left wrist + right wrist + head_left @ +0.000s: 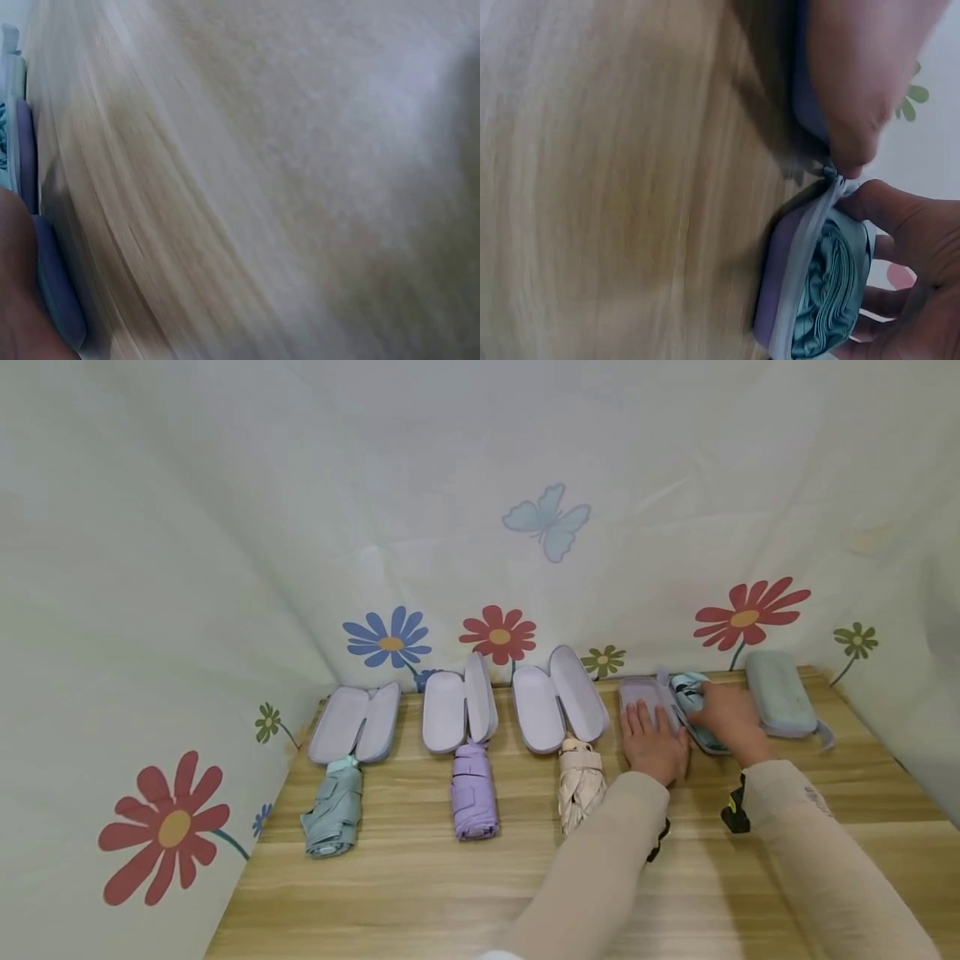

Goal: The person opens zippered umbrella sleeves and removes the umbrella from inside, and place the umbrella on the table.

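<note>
An open lavender case (636,690) lies at the right, hinged into two halves. My left hand (654,745) rests on its left half, fingers extended. In the right half sits a folded light teal umbrella (829,289), its pleats showing in the right wrist view. My right hand (727,718) holds this umbrella, thumb near one end and the fingers along the far side. In the right wrist view the zipped rim of the case (776,277) runs beside the umbrella. At the left wrist view's edge only part of my left hand (22,300) shows.
Three open cases stand left along the wall: one (337,722), another (444,714) and a third (538,710). Before them lie a grey-green umbrella (333,810), a purple umbrella (474,793) and a beige umbrella (581,785). A closed green case (782,693) lies far right on the wooden table (420,902).
</note>
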### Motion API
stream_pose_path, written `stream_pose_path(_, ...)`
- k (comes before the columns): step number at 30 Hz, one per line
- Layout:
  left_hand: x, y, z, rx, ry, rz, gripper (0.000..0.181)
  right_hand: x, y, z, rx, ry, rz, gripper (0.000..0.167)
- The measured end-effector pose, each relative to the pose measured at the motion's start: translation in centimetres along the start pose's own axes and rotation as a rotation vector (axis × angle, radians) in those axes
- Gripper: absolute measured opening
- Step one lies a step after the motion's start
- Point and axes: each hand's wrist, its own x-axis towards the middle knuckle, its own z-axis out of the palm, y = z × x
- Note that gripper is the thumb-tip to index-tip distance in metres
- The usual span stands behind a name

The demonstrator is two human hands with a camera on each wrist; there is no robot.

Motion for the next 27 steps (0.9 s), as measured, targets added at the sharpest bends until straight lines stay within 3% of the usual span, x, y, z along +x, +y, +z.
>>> stream_pose_path(5, -0.1, 0.2, 0.0, 0.003, -0.009, -0.031, 0.060, 0.1, -0.4, 0.0, 0.019, 0.003, 0.037, 0.054)
stream_pose_path(11, 0.3, 0.3, -0.1, 0.012, -0.054, -0.103, 0.060, 0.8, -0.8, 0.1, 0.024, 0.015, -0.005, 0.056)
stream_pose_path(18, 1.1, 0.1, 0.3, -0.012, -0.082, -0.151, 0.061, 1.6, -1.5, 1.1, 0.086, -0.018, 0.009, 0.061)
stream_pose_path(23, 1.7, -0.5, -0.1, -0.031, -0.078, -0.150, 0.061, 2.5, -1.7, 1.8, 0.072, 0.034, 0.007, 0.064)
stream_pose_path(27, 1.8, -0.8, -0.3, -0.042, -0.071, -0.147, 0.062, 2.9, -1.4, 2.0, 0.126, 0.049, 0.003, 0.067)
